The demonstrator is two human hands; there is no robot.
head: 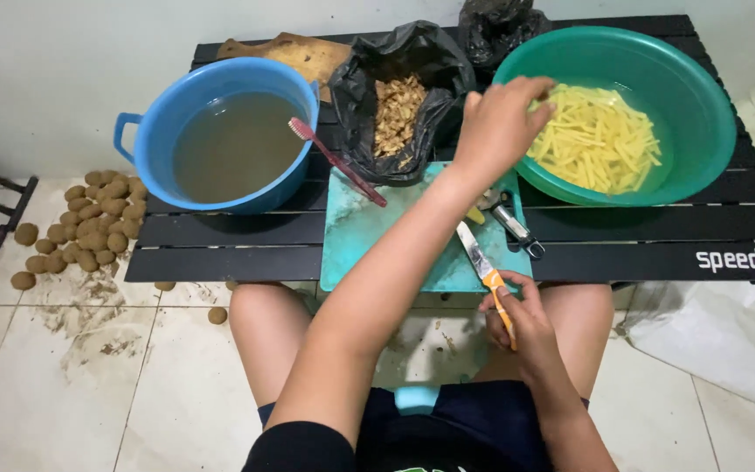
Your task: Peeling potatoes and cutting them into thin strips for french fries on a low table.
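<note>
My left hand [498, 121] reaches across to the rim of the green basin [701, 79], fingers bunched over the pale potato sticks [600, 140] lying in water; whether it holds any sticks is hidden. My right hand [517, 315] rests near my lap, closed on an orange-handled knife [485, 267] whose blade points up over the teal cutting board [369, 232]. A small yellow potato piece [475, 215] and a metal peeler [513, 223] lie on the board beside my left wrist.
A blue pot [220, 131] of murky water stands at the left with a red toothbrush [335, 162] leaning from it. A black bag [399, 105] holds peelings. Unpeeled muddy potatoes [89, 223] are heaped on the floor. A wooden board [299, 54] lies behind.
</note>
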